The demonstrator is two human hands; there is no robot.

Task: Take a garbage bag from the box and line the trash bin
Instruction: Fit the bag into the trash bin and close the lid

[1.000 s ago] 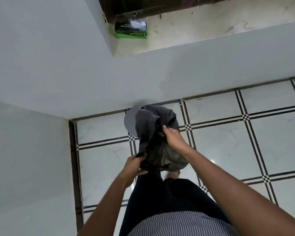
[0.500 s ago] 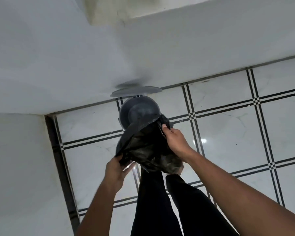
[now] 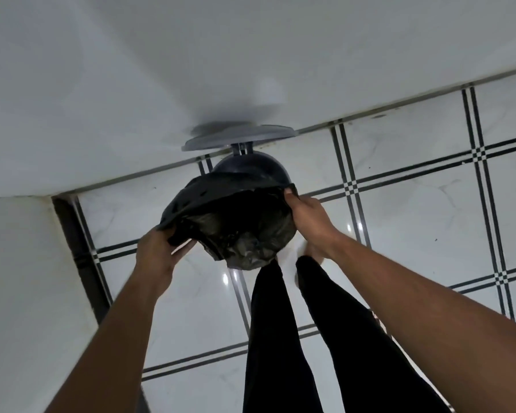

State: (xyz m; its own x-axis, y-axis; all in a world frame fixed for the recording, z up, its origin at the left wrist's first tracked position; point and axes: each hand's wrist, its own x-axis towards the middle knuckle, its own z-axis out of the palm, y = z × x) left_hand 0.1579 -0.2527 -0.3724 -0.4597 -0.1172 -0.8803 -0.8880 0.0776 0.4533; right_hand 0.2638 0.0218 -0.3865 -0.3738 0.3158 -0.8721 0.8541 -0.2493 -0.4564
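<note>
walls (image 3: 191, 55): plain white | floor (image 3: 414, 210): glossy white tiles, black-lined

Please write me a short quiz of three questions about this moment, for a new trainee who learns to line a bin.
1. True or false: the bin's lid stands open against the wall.
2. Which hands hold the garbage bag? A) left only B) right only C) both
3. Fill in: the bag's mouth is being stretched over the ___ of the trash bin.

Key: 1 true. 2 C: left hand and right hand each grip an edge. 3 rim.
</note>
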